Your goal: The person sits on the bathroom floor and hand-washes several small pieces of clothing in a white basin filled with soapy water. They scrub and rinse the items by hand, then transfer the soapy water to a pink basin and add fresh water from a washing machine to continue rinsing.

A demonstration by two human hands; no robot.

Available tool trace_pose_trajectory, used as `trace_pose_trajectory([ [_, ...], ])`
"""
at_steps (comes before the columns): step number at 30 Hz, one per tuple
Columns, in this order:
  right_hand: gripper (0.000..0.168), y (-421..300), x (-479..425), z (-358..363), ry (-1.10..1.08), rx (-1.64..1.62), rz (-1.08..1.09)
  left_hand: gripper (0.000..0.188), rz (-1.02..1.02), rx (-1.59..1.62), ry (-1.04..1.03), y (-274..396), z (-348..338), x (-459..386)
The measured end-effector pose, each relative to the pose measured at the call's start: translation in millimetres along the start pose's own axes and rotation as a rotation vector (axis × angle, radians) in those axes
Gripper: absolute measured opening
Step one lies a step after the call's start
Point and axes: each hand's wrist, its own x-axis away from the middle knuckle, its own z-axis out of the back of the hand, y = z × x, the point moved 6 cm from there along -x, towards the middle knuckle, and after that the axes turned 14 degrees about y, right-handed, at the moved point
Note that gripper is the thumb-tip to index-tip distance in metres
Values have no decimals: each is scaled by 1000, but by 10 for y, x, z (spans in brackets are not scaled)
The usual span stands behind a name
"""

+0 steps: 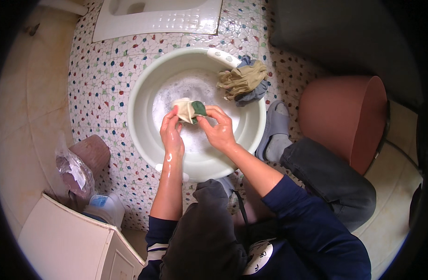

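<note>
A cream and green piece of cloth (pixel 184 110), perhaps a sock, is stretched between my two wet hands above a large pale green plastic basin (pixel 139 140). My left hand (pixel 172 134) pinches its cream side. On its green side, the fingers and thumb of my right hand (pixel 219 127) grip the fabric. Beneath the cloth, sudsy water (pixel 196 140) covers the basin's bottom. Crumpled khaki cloth (pixel 245 78) and blue-grey cloth (pixel 254 95) hang over the basin's upper right rim, beside its white handle (pixel 224 57).
A squat toilet (pixel 165 21) is set in the patterned tile floor beyond the basin. To the right stands a reddish-brown bucket (pixel 334 115). At left are a waste bin with a plastic liner (pixel 91 155), a white plastic container (pixel 109 210) and a white cabinet (pixel 67 238).
</note>
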Motion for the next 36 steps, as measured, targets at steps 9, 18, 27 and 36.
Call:
trace_pose_trajectory([
  [9,24,-532,193,63,-85,197,549,43,61,-274,-24,-5,-51,160],
  [18,21,-708,542,49,-319,117,654,29,273,305,28,-254,261,-399],
  [27,12,-543,61,580,82,-264,-55,32,-86,-96,58,119,0,-234],
  [36,10,-13,-11,474,118,-132,-240,45,-12,-338,-62,-868,31,-391],
])
